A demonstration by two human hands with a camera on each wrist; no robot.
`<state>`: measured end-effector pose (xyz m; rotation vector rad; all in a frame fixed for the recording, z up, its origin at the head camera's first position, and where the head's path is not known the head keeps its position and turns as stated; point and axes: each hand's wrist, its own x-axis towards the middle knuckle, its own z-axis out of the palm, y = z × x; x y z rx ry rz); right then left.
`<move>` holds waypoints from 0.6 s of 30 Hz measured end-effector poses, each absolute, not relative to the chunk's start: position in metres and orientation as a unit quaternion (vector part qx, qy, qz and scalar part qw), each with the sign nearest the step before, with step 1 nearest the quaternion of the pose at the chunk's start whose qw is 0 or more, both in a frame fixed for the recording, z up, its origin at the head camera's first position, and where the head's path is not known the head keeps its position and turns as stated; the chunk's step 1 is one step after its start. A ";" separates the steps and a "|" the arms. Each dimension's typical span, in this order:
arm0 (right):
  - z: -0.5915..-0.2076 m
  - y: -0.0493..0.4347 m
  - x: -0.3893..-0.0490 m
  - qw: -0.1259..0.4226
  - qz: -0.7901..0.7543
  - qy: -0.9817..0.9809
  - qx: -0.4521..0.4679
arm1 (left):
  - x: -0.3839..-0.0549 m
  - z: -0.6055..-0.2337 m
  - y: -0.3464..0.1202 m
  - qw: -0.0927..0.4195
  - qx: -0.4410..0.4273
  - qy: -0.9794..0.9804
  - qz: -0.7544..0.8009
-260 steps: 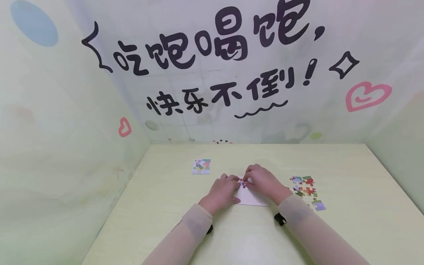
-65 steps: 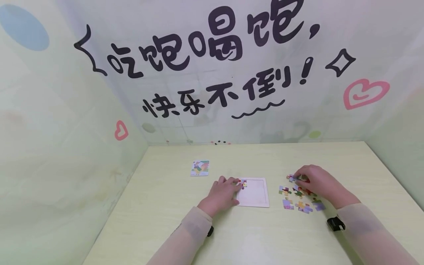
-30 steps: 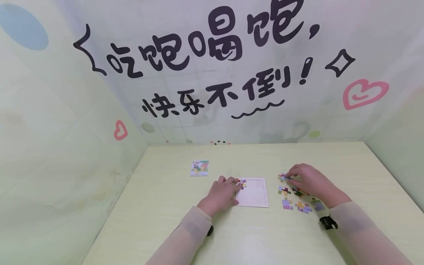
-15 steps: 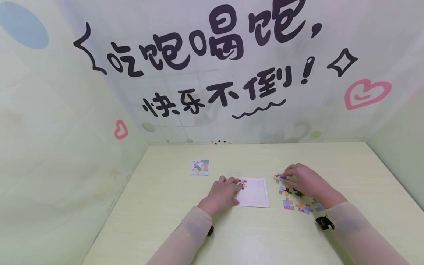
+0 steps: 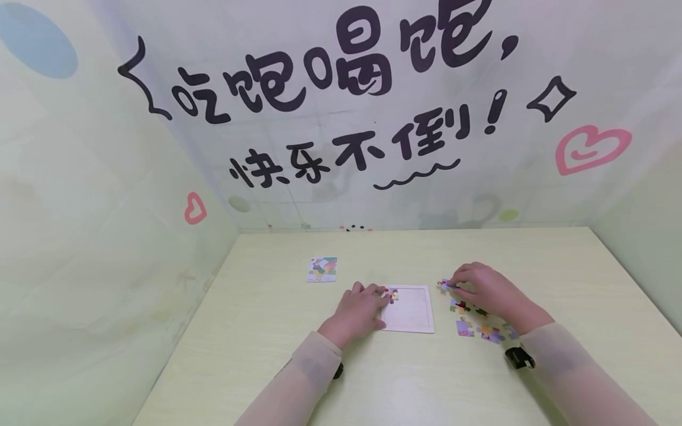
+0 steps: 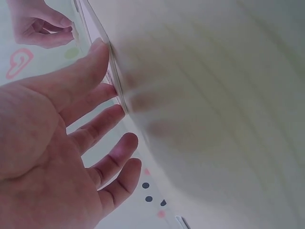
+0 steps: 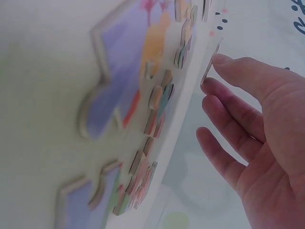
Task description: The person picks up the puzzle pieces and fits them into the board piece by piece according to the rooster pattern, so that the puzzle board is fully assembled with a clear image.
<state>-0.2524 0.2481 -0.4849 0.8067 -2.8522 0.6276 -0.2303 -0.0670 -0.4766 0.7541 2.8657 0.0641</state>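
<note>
A white puzzle tray [image 5: 407,313] lies mid-table, with a small puzzle piece [image 5: 393,294] in its upper left corner. My left hand [image 5: 356,312] rests along the tray's left side, its fingers near the top corner and its thumb lower down. In the left wrist view, the thumb and fingers [image 6: 97,121] touch the tray's edge. Just right of the tray, my right hand [image 5: 487,290] pinches a colourful puzzle piece [image 5: 443,285] by thumb and index finger. The right wrist view shows that piece [image 7: 209,62] edge-on, the other fingers loosely bent.
Several loose puzzle pieces [image 5: 465,327] lie on the table right of the tray, partly under my right hand. A square picture card [image 5: 322,269] lies back left. A printed wall [image 5: 341,201] stands behind the table [image 5: 277,331].
Earlier both hands were at the tray's upper left corner. My right hand then went to the loose pieces and has moved left with one. My left hand stays at the tray.
</note>
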 end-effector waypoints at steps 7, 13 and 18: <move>-0.481 0.245 -0.251 0.050 0.209 -0.940 0.266 | -0.230 -0.478 -0.069 0.084 0.255 0.963 0.028; -0.481 0.243 -0.254 0.046 0.210 -0.939 0.270 | -0.229 -0.477 -0.068 0.085 0.256 0.963 0.028; -0.479 0.239 -0.256 0.051 0.204 -0.938 0.275 | -0.229 -0.477 -0.069 0.086 0.254 0.963 0.030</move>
